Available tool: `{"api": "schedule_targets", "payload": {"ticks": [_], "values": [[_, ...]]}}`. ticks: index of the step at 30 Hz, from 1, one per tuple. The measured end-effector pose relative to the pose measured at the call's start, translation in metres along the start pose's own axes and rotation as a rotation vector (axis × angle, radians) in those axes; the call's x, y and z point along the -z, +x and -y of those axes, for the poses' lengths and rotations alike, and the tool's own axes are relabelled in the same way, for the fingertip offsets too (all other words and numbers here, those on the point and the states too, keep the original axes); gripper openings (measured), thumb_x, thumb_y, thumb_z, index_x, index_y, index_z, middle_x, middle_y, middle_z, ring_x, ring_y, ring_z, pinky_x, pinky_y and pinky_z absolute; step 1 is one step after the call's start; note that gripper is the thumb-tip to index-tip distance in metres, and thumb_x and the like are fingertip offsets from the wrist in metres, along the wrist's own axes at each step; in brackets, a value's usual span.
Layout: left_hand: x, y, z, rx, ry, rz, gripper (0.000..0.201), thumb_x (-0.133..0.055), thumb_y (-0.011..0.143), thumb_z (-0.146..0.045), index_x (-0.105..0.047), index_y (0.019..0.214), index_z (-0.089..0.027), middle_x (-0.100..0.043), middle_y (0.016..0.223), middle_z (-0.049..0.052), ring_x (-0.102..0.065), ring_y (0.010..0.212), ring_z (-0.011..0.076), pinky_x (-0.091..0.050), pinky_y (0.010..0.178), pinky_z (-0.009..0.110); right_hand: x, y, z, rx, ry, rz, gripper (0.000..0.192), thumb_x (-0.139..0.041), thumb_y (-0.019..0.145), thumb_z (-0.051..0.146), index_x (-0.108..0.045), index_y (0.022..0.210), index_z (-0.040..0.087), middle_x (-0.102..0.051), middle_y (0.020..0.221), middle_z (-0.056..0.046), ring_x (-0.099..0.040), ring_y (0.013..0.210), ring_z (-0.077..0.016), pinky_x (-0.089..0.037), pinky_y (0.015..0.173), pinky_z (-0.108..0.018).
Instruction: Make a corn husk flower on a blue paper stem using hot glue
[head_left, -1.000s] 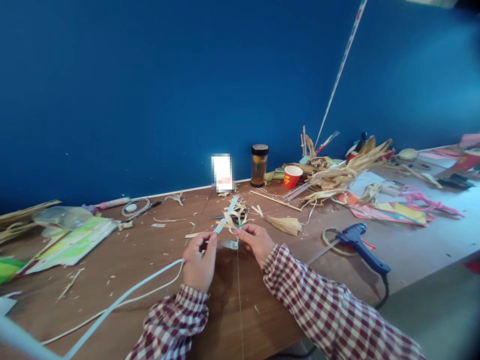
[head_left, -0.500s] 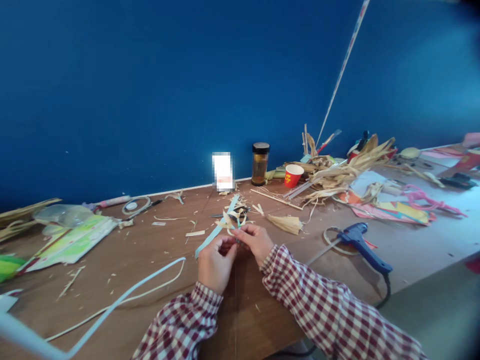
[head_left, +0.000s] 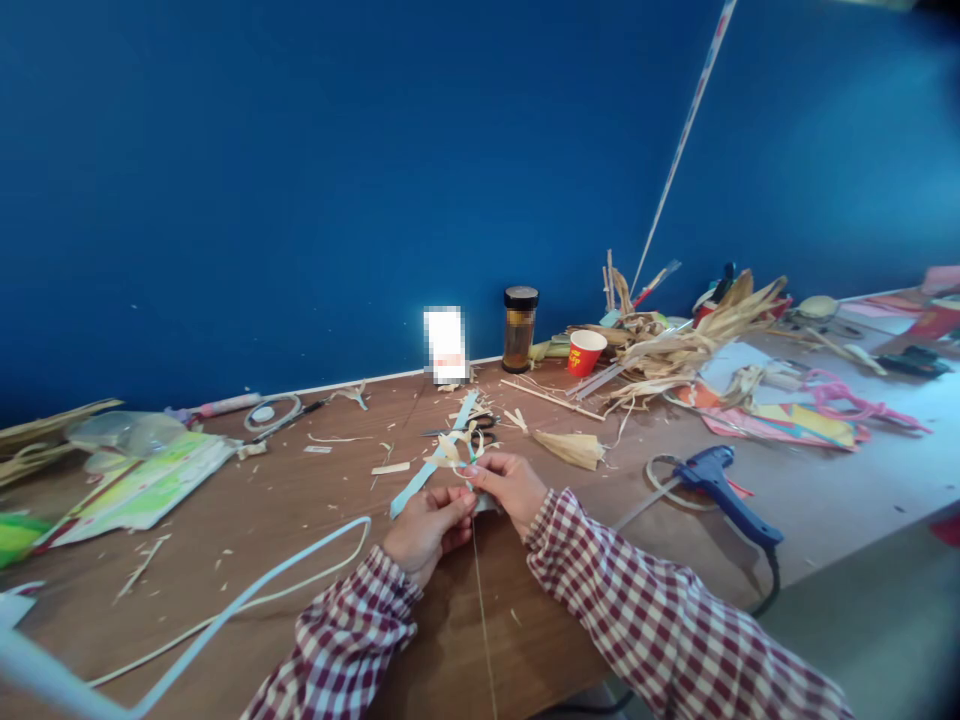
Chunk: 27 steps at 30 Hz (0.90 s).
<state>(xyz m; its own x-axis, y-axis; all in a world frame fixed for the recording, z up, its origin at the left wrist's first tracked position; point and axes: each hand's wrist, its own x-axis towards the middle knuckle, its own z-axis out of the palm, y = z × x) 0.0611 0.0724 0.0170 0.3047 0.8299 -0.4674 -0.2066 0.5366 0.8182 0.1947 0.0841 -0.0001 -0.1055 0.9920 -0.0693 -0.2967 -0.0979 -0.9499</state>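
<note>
Here you pinch the pale blue strip (head_left: 431, 470) between both hands.
Left hand (head_left: 429, 528) and right hand (head_left: 511, 484) clamp together on it, steadying the husk pieces (head_left: 454, 450).

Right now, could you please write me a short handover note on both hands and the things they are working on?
Left hand: pinches the light blue strip near its middle.
Right hand: fingers on the same spot, where pale husk pieces meet the strip.
The strip slants over the wooden table; a white cord lies to the left, scissors behind, the blue glue gun to the right.
Done: husk pieces sit on the strip.
Left: cannot tell if they are fixed.
</note>
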Motion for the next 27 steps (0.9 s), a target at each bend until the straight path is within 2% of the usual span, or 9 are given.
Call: {"api": "schedule_targets", "payload": {"ticks": [7, 13, 16, 21, 27], "values": [[0.002, -0.0004, -0.0008, -0.013, -0.007, 0.034, 0.031, -0.083, 0.046, -0.031, -0.063, 0.061, -0.012, -0.057, 0.051, -0.003, -0.05, 0.044, 0.0037, -0.046, 0.043, 0.013, -0.001, 0.0008, 0.0026, 0.004, 0.022, 0.059, 0.026, -0.071, 0.062, 0.04, -0.061, 0.065, 0.015, -0.057, 0.056, 0.004, -0.048, 0.048, -0.0082, -0.04, 0.048, -0.022], [0.0002, -0.0049, -0.0046, 0.019, -0.12, 0.043, 0.025, -0.073, 0.067, -0.029, -0.062, 0.085, -0.015, -0.068, 0.07, 0.004, -0.059, 0.052, 0.007, -0.052, 0.05, 0.018, 0.0016, 0.0028, 0.0076, 0.02, 0.046, -0.027, 0.025, -0.074, 0.06, 0.037, -0.062, 0.064, 0.015, -0.059, 0.058, 0.003, -0.048, 0.051, -0.0075, -0.036, 0.049, -0.02], [-0.0002, -0.0053, -0.0035, 0.021, -0.099, 0.011, 0.02, -0.068, 0.073, -0.028, -0.061, 0.085, -0.014, -0.069, 0.073, 0.006, -0.06, 0.053, 0.0075, -0.052, 0.049, 0.018, 0.0039, 0.0041, 0.007, 0.029, 0.003, -0.04, 0.026, -0.074, 0.059, 0.038, -0.062, 0.063, 0.014, -0.058, 0.058, 0.003, -0.047, 0.053, -0.0077, -0.035, 0.051, -0.021], [0.0012, -0.0028, 0.0001, -0.024, -0.018, 0.026, 0.019, -0.077, 0.061, -0.021, -0.064, 0.071, -0.011, -0.066, 0.065, 0.003, -0.054, 0.047, 0.0042, -0.049, 0.046, 0.013, 0.0016, 0.0027, 0.0074, 0.008, 0.019, -0.027, 0.028, -0.074, 0.058, 0.039, -0.06, 0.061, 0.015, -0.055, 0.055, 0.005, -0.044, 0.05, -0.0079, -0.033, 0.05, -0.022], [-0.0018, -0.0048, -0.0015, -0.031, -0.05, 0.009, 0.024, -0.08, 0.053, -0.027, -0.064, 0.066, -0.014, -0.062, 0.059, -0.001, -0.049, 0.044, 0.0025, -0.046, 0.043, 0.012, -0.0013, 0.0011, 0.0077, 0.016, 0.025, -0.04, 0.027, -0.075, 0.057, 0.038, -0.06, 0.062, 0.015, -0.054, 0.056, 0.005, -0.042, 0.051, -0.0073, -0.032, 0.052, -0.022]]}}
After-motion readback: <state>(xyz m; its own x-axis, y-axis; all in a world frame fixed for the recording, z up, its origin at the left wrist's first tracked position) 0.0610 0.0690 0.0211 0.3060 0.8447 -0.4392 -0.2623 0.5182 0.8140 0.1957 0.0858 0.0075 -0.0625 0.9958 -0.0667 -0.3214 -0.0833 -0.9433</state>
